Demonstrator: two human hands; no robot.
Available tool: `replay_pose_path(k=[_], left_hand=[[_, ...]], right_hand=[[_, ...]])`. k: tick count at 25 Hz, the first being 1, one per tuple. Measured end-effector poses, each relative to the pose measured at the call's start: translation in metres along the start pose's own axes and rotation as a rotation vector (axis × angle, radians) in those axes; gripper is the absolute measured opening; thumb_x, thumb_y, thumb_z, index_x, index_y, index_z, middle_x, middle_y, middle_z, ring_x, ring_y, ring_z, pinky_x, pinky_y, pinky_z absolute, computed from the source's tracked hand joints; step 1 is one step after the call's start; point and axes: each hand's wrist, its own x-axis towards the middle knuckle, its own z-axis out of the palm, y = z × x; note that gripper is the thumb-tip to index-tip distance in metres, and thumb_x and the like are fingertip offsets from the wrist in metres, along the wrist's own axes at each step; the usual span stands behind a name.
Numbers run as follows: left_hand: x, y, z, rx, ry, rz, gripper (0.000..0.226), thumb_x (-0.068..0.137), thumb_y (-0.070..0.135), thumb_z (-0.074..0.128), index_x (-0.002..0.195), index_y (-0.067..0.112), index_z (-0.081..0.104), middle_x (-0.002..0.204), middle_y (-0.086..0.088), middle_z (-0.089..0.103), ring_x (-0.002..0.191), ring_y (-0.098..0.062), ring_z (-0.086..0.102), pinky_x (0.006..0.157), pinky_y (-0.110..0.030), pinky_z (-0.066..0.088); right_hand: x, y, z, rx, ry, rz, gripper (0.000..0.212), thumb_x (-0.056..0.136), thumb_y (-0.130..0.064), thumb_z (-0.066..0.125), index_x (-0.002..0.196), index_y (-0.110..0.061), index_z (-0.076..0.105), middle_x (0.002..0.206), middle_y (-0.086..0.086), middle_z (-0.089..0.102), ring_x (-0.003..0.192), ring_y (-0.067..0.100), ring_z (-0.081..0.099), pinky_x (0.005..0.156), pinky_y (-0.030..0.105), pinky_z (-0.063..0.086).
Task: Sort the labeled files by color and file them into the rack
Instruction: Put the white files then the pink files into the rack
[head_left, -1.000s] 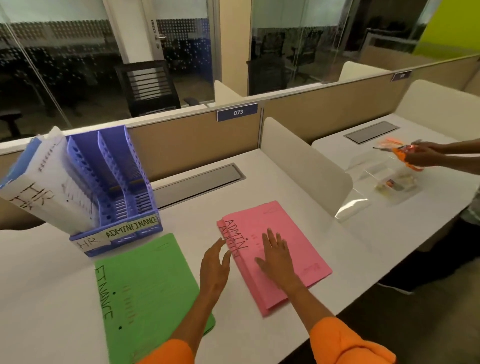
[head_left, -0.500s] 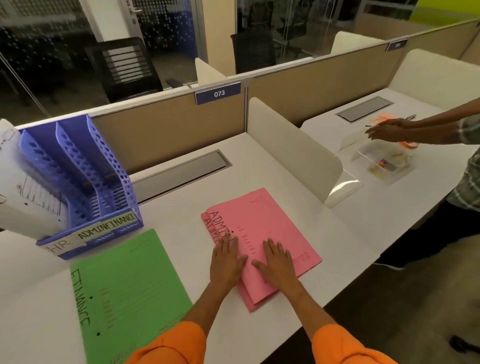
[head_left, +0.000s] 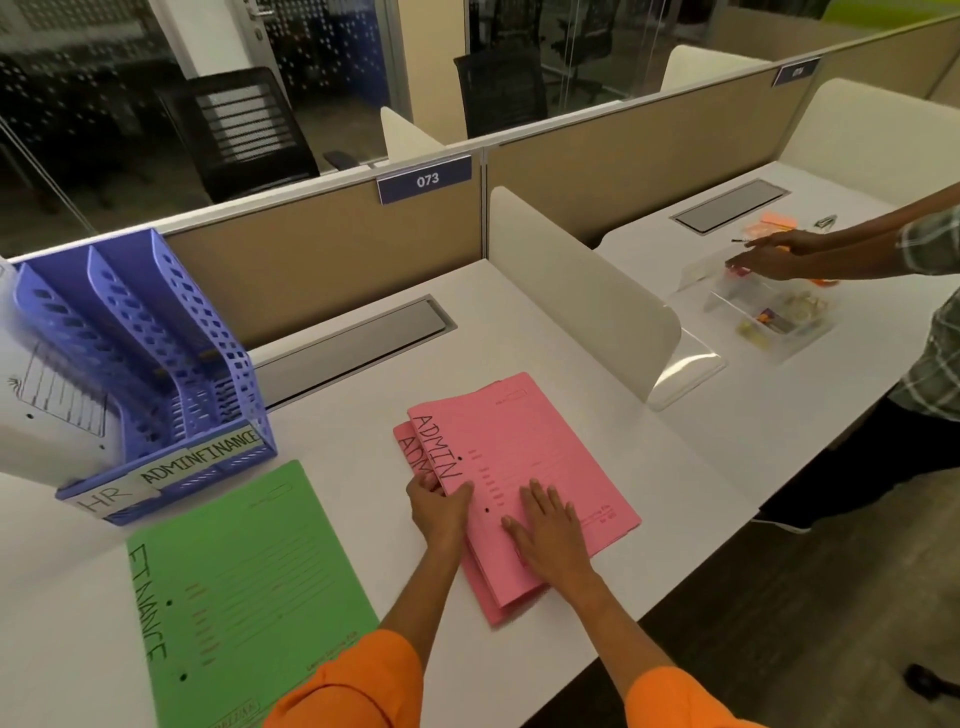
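Note:
Two pink files marked ADMIN (head_left: 524, 457) lie stacked in the middle of the white desk (head_left: 363, 415). My left hand (head_left: 436, 506) grips the left edge of the top pink file, thumb on its cover. On the same file rests my right hand (head_left: 548, 530), flat with fingers straight. A green file marked FINANCE (head_left: 244, 587) lies at the front left. At the back left stands the blue rack (head_left: 150, 364), labelled HR, ADMIN and FINANCE. A white file (head_left: 47, 405) sits in its HR slot.
A low white divider (head_left: 576, 291) bounds the desk on the right. Beyond it another person's hands (head_left: 769, 257) reach over a clear box of small items (head_left: 774, 317). A tan partition (head_left: 322, 254) runs along the back, with a grey cable hatch (head_left: 353, 343) before it.
My left hand moved from the desk onto the pink files and now grips the top file's left edge, which is lifted slightly. My right hand stays flat on the file.

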Motion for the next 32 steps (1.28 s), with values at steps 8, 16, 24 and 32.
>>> replay_pose_path(k=[8, 16, 24, 32], left_hand=[[-0.006, 0.012, -0.006, -0.173, -0.302, 0.008, 0.051, 0.081, -0.016, 0.063, 0.127, 0.007, 0.055, 0.118, -0.013, 0.069, 0.104, -0.030, 0.069, 0.088, -0.051, 0.058], [-0.001, 0.067, -0.102, -0.287, -0.271, 0.183, 0.044, 0.080, -0.004, 0.070, 0.115, 0.019, 0.056, 0.105, -0.006, 0.076, 0.093, -0.027, 0.075, 0.074, -0.044, 0.062], [-0.005, 0.107, -0.228, -0.041, -0.193, 0.293, 0.049, 0.086, 0.024, 0.073, 0.128, 0.023, 0.047, 0.119, 0.004, 0.068, 0.101, -0.011, 0.071, 0.077, -0.024, 0.059], [-0.015, 0.138, -0.323, 0.220, 0.025, 0.239, 0.054, 0.095, 0.031, 0.060, 0.125, 0.012, 0.018, 0.137, -0.005, 0.047, 0.123, -0.026, 0.054, 0.105, -0.048, 0.047]], right_hand=[[0.000, -0.010, -0.012, 0.084, 0.146, 0.040, 0.072, 0.097, -0.064, 0.021, 0.156, -0.023, 0.013, 0.165, -0.001, 0.010, 0.153, 0.019, 0.005, 0.124, 0.050, 0.002], [0.040, -0.062, -0.085, 0.568, 0.380, 0.118, 0.068, 0.096, -0.052, 0.048, 0.148, -0.012, 0.029, 0.151, 0.015, 0.040, 0.136, 0.033, 0.041, 0.112, 0.049, 0.031], [0.066, -0.178, -0.067, 1.058, 0.129, -0.115, 0.016, 0.093, -0.016, 0.065, 0.107, -0.008, 0.064, 0.104, 0.008, 0.068, 0.086, 0.016, 0.062, 0.072, 0.030, 0.050], [0.070, -0.295, -0.033, 1.021, -0.072, -0.274, 0.015, 0.097, -0.027, 0.059, 0.109, -0.018, 0.061, 0.112, 0.002, 0.065, 0.104, 0.021, 0.059, 0.084, 0.036, 0.045]])
